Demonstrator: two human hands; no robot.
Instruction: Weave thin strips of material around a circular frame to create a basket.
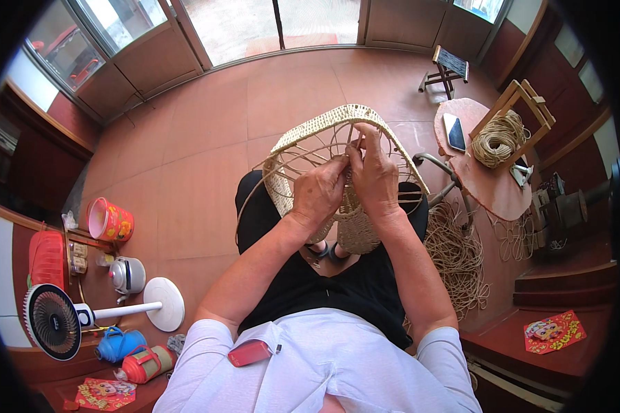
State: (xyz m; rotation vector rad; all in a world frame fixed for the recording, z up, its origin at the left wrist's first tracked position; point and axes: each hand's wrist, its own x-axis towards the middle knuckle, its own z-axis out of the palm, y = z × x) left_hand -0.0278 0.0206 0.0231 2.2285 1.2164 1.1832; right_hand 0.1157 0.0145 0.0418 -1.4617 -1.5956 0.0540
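A half-open woven cord basket (280, 186) rests across my lap, with a tightly woven pale rim and a lattice of bare strands inside. A denser woven panel (359, 234) hangs at its near side between my knees. My left hand (317, 196) is closed, thumb and fingers pinched on a cord at the middle of the lattice. Close against it, my right hand (374, 175) pinches the same cord area, its index finger pointing up near the far rim. The fingertips overlap, so the exact spot they grip is partly hidden. A loose strand loops out on the left.
A pile of loose cord (455, 261) lies on the floor at my right. Beyond it, a low table (479, 172) carries a phone (454, 131), a cord coil (497, 141) and a wooden frame (543, 110). A folding stool (451, 63) stands farther back; a fan (164, 304) and kettle (127, 275) are left.
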